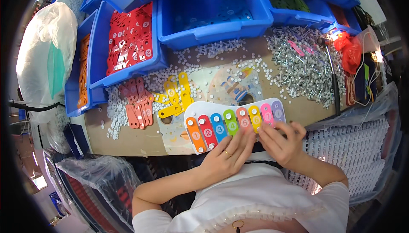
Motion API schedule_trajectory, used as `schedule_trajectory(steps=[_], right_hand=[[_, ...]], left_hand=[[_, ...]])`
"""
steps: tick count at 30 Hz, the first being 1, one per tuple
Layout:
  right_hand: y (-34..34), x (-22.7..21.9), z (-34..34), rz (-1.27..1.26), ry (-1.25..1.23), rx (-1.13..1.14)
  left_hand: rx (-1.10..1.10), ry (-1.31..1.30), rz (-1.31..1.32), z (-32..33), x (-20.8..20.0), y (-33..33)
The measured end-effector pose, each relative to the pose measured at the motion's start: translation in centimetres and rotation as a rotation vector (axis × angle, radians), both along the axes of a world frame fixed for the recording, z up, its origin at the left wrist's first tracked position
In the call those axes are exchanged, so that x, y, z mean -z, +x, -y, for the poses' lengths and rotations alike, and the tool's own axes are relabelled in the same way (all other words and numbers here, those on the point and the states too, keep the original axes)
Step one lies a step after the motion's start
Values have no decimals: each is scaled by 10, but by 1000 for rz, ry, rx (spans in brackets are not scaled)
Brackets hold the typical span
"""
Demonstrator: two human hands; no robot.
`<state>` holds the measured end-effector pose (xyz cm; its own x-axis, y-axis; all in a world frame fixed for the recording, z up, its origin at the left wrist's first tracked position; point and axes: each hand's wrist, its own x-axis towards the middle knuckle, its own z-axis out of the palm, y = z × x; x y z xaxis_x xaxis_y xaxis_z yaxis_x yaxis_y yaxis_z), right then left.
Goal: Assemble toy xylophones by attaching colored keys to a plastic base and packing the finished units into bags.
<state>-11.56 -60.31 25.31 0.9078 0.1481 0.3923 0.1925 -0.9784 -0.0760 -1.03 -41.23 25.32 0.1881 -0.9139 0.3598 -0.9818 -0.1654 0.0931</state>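
Observation:
A toy xylophone (230, 124) with a white base and several coloured bars lies at the table's near edge, slightly tilted. White pin heads sit at the ends of many bars. My left hand (230, 154), with a ring on one finger, holds its near edge, fingers close together over the lower ends of the green and salmon bars. My right hand (284, 144) has its fingertips pinched at the lower end of the yellow bar (255, 118), its other fingers bent and raised. Whatever is between those fingertips is hidden.
Blue bins (215, 32) line the back; one holds red bars (130, 39). Loose yellow bars (172, 94) and salmon bars (139, 112) lie left of the xylophone among white washers (117, 113). A heap of metal pins (304, 69) and a black-handled hammer (334, 83) lie right.

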Motion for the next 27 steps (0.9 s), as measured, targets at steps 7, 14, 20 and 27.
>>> schedule_trajectory(steps=[7, 14, 20, 27], right_hand=[[56, -12, 27, -58, 252, -133], [173, 46, 58, -76, 209, 134], [164, 40, 51, -134, 255, 21], [171, 37, 53, -126, 378, -18]], left_hand=[[42, -47, -790, 17, -26, 60], [-408, 89, -189, 42, 27, 164], [-262, 35, -233, 39, 35, 152], [-216, -11, -328, 39, 21, 163]])
